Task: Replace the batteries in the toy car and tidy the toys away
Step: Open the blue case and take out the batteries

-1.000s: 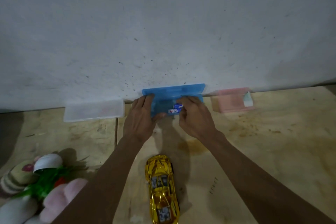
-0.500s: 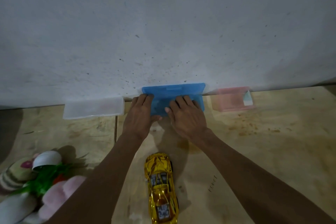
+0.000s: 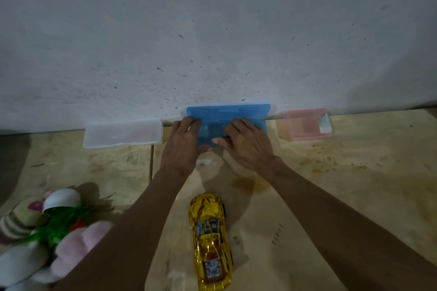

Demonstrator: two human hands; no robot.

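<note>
Two bare forearms, no sleeves; left hand (image 3: 183, 146), right hand (image 3: 248, 146) ungloved, no rings seen.

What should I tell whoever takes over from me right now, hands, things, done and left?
Left hand grips the left end of the blue box against the wall. Right hand lies over the box front, fingers curled inside; whether it holds anything is hidden.
Gold toy car lies on the floor between the forearms, untouched.
Soft toys are heaped at the near left.
Clear box and pink box flank the blue one.
Left: car batteries, as far as shows; tidying toys.
</note>
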